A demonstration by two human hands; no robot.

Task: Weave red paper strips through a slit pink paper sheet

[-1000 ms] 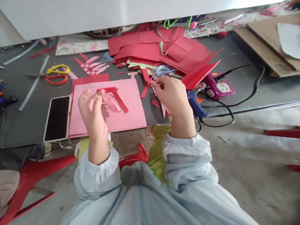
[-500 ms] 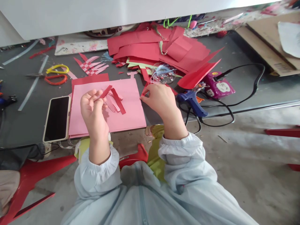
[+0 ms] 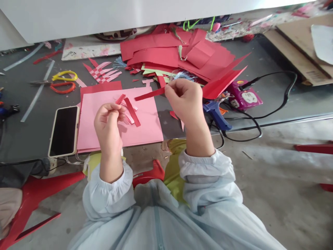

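My right hand [image 3: 185, 100] pinches one end of a red paper strip [image 3: 149, 94], which points left above the pink paper [image 3: 148, 132]. Over the left part of that pink sheet, my left hand [image 3: 108, 121] is closed, thumb against fingers, with a short red strip [image 3: 120, 99] showing at its fingertips. Just right of these fingers, another red strip [image 3: 132, 111] slants across several pink strips, partly hidden by the hand. Behind the sheet lies a woven pink-and-red paper piece [image 3: 100, 73] with loose ends.
A phone [image 3: 63, 131] lies left of the pink paper, with scissors [image 3: 63, 81] beyond it. Red paper sheets [image 3: 156, 56] are piled at the back. On the right are a blue glue gun [image 3: 218, 116], a purple power socket [image 3: 246, 95] with black cables, and cardboard [image 3: 293, 52].
My right hand has risen slightly and moved right, lifting a red paper strip off the scraps. My left hand has shifted a little right, its fingers drawn closer together.
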